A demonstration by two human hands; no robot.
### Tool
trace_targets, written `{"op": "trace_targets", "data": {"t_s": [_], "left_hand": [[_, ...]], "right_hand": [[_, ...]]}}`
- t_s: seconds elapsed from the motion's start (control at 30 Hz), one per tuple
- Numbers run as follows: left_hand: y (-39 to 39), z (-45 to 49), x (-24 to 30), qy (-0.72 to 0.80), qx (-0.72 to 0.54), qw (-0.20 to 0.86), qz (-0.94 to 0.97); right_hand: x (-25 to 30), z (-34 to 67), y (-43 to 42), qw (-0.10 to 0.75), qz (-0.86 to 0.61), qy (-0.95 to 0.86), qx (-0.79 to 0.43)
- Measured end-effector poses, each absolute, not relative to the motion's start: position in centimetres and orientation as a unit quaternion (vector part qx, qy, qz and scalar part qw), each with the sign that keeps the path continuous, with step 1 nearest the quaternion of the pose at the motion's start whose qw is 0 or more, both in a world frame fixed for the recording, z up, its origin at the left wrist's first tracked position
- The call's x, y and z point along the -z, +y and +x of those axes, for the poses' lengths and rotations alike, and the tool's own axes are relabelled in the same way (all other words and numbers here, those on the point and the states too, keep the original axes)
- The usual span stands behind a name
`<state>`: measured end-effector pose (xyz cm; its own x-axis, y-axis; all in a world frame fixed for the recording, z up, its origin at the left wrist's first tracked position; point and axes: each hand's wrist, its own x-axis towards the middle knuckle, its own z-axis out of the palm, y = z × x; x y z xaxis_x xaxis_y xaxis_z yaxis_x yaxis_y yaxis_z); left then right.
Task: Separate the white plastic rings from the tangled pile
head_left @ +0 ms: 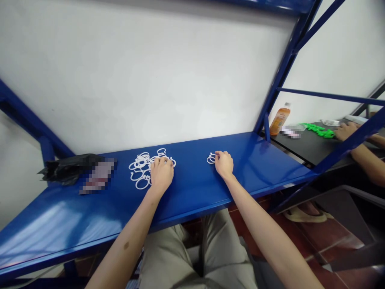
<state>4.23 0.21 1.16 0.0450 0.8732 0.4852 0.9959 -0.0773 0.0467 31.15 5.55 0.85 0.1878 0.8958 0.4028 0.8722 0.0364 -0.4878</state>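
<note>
A loose heap of white plastic curtain rings [142,160] lies on the blue table, left of centre. My left hand [162,172] rests over the right side of this heap, its fingers curled down onto the rings. Its fingertips are partly hidden, and a ring shows just past them on the right. Farther right, my right hand [224,162] has its fingers bent and pressed together at a couple of white rings [211,159]. These rings stick out on the left of its fingertips, low at the tabletop.
A black plastic bag [69,166] and a blurred-out packet [98,176] lie at the table's left. Blue metal posts [281,76] frame the table [192,184]. On a dark table beyond stand an orange bottle [279,119] and green pieces [319,130], near another person's hand [345,130].
</note>
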Motion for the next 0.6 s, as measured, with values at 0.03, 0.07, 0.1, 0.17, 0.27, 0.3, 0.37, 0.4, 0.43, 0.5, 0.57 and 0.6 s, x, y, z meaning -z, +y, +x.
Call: {"op": "trace_targets", "data": {"t_s": [0.03, 0.07, 0.1, 0.17, 0.27, 0.3, 0.37, 0.4, 0.43, 0.5, 0.57, 0.6], "left_hand": [[0.2, 4.2, -1.1, -0.661, 0.2, 0.152, -0.707], [0.3, 4.2, -1.1, -0.661, 0.202, 0.15, -0.707], [0.3, 4.2, -1.1, -0.661, 0.205, 0.149, -0.706], [0.4, 4.2, -1.1, -0.658, 0.213, 0.15, -0.706], [0.4, 4.3, -1.2, -0.64, 0.249, 0.163, -0.708], [0.3, 4.5, -1.3, -0.628, 0.268, 0.168, -0.711], [0.1, 5.0, -1.6, -0.589, 0.312, 0.175, -0.725], [0.0, 5.4, -1.7, -0.563, 0.331, 0.176, -0.736], [-0.2, 5.9, -1.8, -0.534, 0.347, 0.177, -0.75], [-0.6, 6.8, -1.9, -0.476, 0.359, 0.177, -0.783], [-0.9, 7.6, -1.8, -0.431, 0.348, 0.181, -0.813], [-1.0, 7.9, -1.7, -0.415, 0.338, 0.182, -0.825]], "right_hand": [[-0.7, 31.1, 5.6, 0.329, -0.703, -0.631, -0.02], [-0.5, 31.1, 5.6, 0.327, -0.708, -0.625, -0.022], [-0.4, 31.1, 5.7, 0.33, -0.712, -0.619, -0.023], [-0.1, 31.0, 5.8, 0.344, -0.715, -0.608, -0.022], [-0.2, 30.9, 5.7, 0.375, -0.697, -0.612, -0.001], [-0.3, 30.8, 5.5, 0.388, -0.68, -0.622, 0.011], [-0.6, 30.3, 4.9, 0.419, -0.623, -0.66, 0.029], [-0.8, 30.0, 4.4, 0.432, -0.585, -0.686, 0.025], [-1.0, 29.5, 3.9, 0.44, -0.544, -0.715, 0.009], [-1.2, 28.5, 3.0, 0.436, -0.466, -0.768, -0.059], [-1.2, 27.7, 2.3, 0.415, -0.409, -0.8, -0.14], [-1.2, 27.4, 2.1, 0.406, -0.393, -0.807, -0.17]]}}
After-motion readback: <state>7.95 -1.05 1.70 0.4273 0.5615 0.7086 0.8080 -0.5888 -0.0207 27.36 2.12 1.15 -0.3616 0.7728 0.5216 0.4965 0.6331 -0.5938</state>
